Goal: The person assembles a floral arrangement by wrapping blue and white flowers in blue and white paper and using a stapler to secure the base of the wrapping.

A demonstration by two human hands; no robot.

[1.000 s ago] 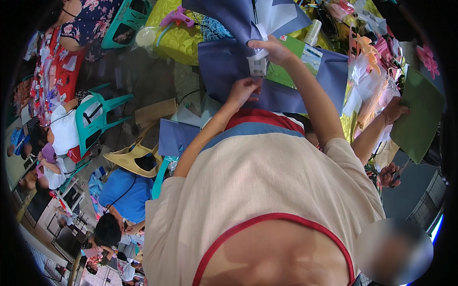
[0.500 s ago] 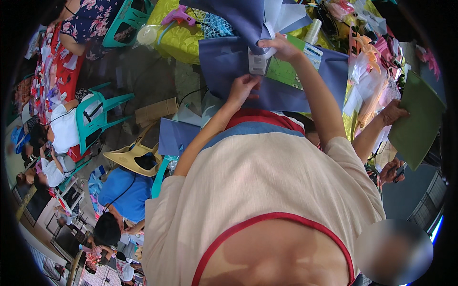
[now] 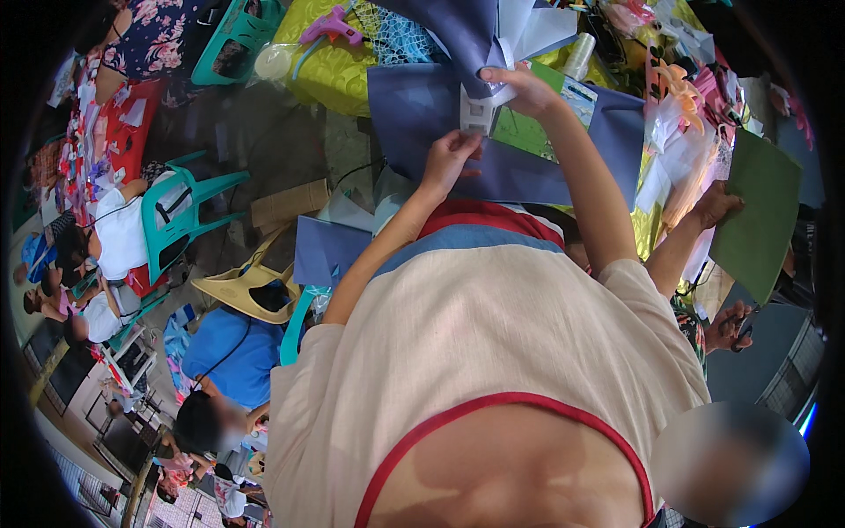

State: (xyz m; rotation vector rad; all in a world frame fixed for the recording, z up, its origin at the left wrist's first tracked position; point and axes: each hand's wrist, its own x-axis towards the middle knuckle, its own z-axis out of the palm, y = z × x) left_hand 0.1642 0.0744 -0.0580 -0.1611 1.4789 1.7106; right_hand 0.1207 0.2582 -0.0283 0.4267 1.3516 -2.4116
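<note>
A bundle of folded blue-violet wrapping paper (image 3: 462, 40) with pale white-blue flaps stands at the far edge of the table. My right hand (image 3: 528, 91) is closed around its narrow lower end, the thumb pressing by a white band. Below that end hangs a white boxy piece (image 3: 476, 113) with grey square markings; its exact kind is unclear. My left hand (image 3: 453, 161) has its fingers pinched at the bottom of this piece. Under both hands lies a flat sheet of blue-violet paper (image 3: 405, 132). A green printed card or pad (image 3: 528, 136) rests on it beside my right wrist.
A yellow cloth (image 3: 339, 84) covers the table, with a pink glue gun (image 3: 330, 28) and blue netting (image 3: 396, 40). Rolled clear film (image 3: 578, 55) and artificial flowers (image 3: 678, 92) lie right. Another person's hand (image 3: 717, 207) holds a green sheet (image 3: 757, 211); their other holds scissors (image 3: 746, 326).
The white piece has turned slightly, showing a different face. My hands stay almost in place. The other person's green sheet has shifted a little left.
</note>
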